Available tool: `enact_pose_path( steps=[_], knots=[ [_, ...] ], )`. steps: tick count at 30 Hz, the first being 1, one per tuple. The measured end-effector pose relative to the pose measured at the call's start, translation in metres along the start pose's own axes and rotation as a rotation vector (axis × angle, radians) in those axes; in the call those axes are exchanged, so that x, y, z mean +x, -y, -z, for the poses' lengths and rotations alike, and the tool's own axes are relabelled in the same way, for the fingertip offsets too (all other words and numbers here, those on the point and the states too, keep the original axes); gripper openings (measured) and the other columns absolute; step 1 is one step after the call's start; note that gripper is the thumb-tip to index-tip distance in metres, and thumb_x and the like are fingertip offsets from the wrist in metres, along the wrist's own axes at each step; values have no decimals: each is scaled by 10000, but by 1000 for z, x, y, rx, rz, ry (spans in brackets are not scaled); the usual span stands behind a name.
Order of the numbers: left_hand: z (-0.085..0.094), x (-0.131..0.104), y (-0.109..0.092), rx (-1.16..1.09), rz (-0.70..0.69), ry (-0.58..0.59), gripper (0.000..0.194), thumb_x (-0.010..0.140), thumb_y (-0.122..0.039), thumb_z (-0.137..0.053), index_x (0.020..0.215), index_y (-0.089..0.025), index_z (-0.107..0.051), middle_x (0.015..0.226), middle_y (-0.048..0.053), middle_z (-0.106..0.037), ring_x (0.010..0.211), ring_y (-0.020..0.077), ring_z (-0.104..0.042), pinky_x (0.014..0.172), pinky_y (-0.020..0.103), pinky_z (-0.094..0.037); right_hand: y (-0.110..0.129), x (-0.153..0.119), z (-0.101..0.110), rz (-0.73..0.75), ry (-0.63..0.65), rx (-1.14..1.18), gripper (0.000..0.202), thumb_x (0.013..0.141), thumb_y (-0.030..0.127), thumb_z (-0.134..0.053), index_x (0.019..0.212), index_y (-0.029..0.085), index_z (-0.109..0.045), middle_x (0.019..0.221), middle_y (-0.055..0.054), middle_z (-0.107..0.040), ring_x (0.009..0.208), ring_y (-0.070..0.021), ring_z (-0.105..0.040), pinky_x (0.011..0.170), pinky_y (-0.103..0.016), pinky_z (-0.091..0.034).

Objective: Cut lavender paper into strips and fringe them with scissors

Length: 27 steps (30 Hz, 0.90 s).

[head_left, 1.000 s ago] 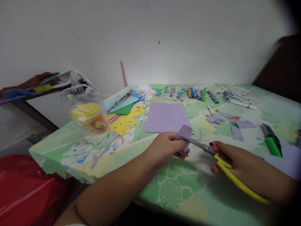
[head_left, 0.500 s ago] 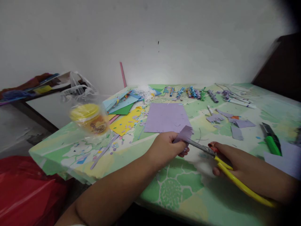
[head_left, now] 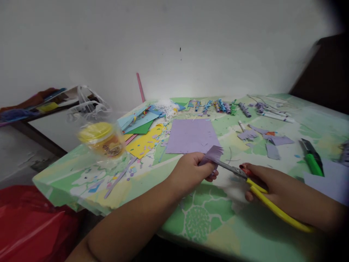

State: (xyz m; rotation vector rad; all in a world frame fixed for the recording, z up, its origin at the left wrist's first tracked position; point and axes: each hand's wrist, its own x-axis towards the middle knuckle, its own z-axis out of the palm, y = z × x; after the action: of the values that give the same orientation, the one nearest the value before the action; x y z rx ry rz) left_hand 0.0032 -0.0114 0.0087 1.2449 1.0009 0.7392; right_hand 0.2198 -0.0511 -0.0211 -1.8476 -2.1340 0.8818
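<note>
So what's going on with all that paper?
Someone's left hand holds a small purple paper strip with a fringed edge. The right hand grips yellow-handled scissors, their blades at that paper. A bigger purple sheet lies flat on the table beyond the hands, and colourful paper rolls sit near the wall.

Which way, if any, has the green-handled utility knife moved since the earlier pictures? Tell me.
No: the green-handled utility knife holds its place right of the purple paper scraps; all drifted slightly left together as the view shifted.

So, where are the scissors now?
In the head view, the scissors are right of centre in the right hand, blades at the fringed paper in the left hand.
</note>
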Motion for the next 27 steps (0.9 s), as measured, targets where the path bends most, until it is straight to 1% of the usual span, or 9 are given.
enact_pose_path(
  steps=[6, 10, 13, 16, 19, 22, 27],
  knots=[
    [0, 2, 2, -55, -8, 6, 135, 749, -124, -614, 616, -117, -589, 563, -10, -613, 498, 59, -559, 538, 186, -458, 3, 0, 2, -47, -33, -55, 217, 724, 408, -548, 855, 258, -464, 854, -11, -616, 800, -236, -558, 690, -344, -407],
    [0, 4, 5, -129, 45, 42, 102, 730, -136, -618, 631, -117, -606, 597, 4, -632, 496, 68, -565, 531, 200, -462, 5, 0, 5, -29, -37, -76, 219, 741, 431, -538, 848, 254, -468, 842, -15, -621, 793, -239, -564, 678, -339, -404],
    [0, 5, 7, -153, 47, 48, 105, 724, -154, -633, 628, -117, -614, 598, 6, -631, 504, 70, -568, 532, 200, -460, 2, -1, 7, -25, -15, -64, 211, 756, 440, -537, 834, 254, -475, 832, -11, -623, 782, -240, -569, 673, -340, -410],
    [0, 6, 7, -157, 23, 22, 122, 734, -135, -629, 617, -114, -605, 585, 3, -619, 515, 73, -569, 535, 201, -458, 0, -3, 9, -39, 6, -45, 241, 774, 466, -535, 872, 255, -471, 912, -23, -629, 833, -250, -568, 718, -358, -416],
    [-1, 7, 5, -145, 8, -36, 163, 774, -105, -588, 611, -113, -590, 562, -7, -601, 499, 69, -558, 549, 212, -466, 1, -5, 10, -31, 5, -21, 272, 780, 478, -537, 923, 258, -462, 1007, -34, -624, 911, -263, -561, 774, -366, -410],
    [-2, 7, 4, -98, 2, -84, 200, 797, -81, -560, 600, -114, -578, 547, -14, -589, 484, 65, -548, 561, 217, -473, 4, -6, 10, -41, -6, -25, 293, 768, 488, -548, 930, 259, -465, 1005, -32, -626, 921, -268, -562, 785, -364, -408],
    [-1, 6, 3, -25, -4, -84, 202, 798, -77, -560, 602, -119, -583, 553, -13, -592, 497, 68, -553, 572, 218, -476, 1, -4, 7, -55, -6, -44, 299, 775, 506, -535, 946, 269, -468, 974, -23, -630, 880, -259, -575, 745, -354, -422]
  ],
)
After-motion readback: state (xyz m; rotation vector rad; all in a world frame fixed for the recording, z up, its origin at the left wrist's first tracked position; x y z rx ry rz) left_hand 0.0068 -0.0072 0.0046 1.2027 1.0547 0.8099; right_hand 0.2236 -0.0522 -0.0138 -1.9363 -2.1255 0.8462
